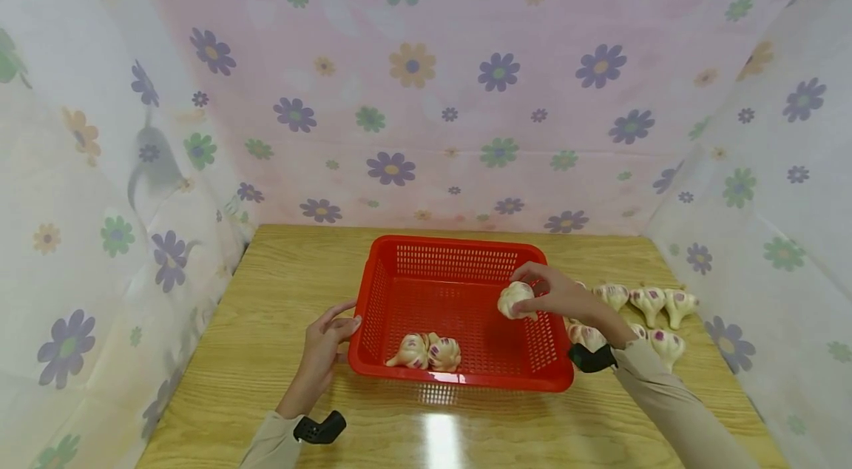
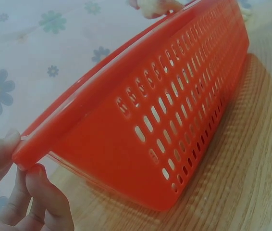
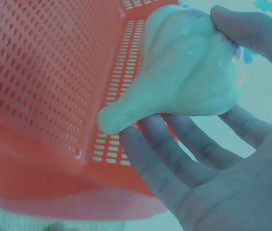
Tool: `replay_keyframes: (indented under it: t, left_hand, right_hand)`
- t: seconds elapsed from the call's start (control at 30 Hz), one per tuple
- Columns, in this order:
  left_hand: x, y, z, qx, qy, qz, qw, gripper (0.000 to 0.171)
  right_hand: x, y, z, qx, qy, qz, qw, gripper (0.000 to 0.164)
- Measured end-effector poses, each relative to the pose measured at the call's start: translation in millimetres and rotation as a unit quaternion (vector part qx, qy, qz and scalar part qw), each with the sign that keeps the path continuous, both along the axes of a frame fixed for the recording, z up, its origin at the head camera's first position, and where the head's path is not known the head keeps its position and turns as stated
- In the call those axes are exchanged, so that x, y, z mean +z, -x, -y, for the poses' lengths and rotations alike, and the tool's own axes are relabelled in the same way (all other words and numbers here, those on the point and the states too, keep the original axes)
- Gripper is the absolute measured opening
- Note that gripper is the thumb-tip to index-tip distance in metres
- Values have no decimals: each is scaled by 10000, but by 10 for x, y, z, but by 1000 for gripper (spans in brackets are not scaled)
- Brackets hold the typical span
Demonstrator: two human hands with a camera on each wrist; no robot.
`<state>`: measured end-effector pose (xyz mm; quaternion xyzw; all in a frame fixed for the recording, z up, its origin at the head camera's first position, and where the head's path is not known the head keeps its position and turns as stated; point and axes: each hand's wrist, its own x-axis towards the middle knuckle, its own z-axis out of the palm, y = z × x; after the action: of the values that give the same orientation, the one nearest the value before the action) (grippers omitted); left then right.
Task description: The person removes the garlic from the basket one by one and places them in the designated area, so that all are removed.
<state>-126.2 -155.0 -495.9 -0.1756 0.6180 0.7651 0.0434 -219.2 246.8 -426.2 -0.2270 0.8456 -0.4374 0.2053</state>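
Observation:
A red plastic basket (image 1: 459, 379) with slotted walls stands on the table, tilted a little in the left wrist view. My left hand (image 1: 324, 347) pinches its left rim, thumb on top and fingers beneath. Over the basket's right side, my right hand (image 1: 555, 297) holds a garlic bulb (image 3: 193, 62) between thumb and fingers. In the right wrist view the bulb's pale stem points down and left. Two garlic bulbs (image 1: 444, 353) lie together inside the basket, at its near left part.
Several more garlic bulbs (image 1: 665, 343) lie in rows on the wooden table (image 1: 293, 269), to the right of the basket and partly behind my right forearm. A flowered cloth (image 1: 426, 121) hangs at the back and along both sides.

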Motion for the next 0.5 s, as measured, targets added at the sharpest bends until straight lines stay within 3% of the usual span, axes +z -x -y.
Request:
replay_keyframes:
  t: [0.33,0.5]
  left_hand:
    - [-36,14,1,57,57,-16,10000,39]
    - [-40,11,-1,48,56,-30,10000,39]
  right_hand:
    - [106,-75,-252,-648,237,215,9974,48]
    - [127,-107,-387,-804,167,85,9966,48]
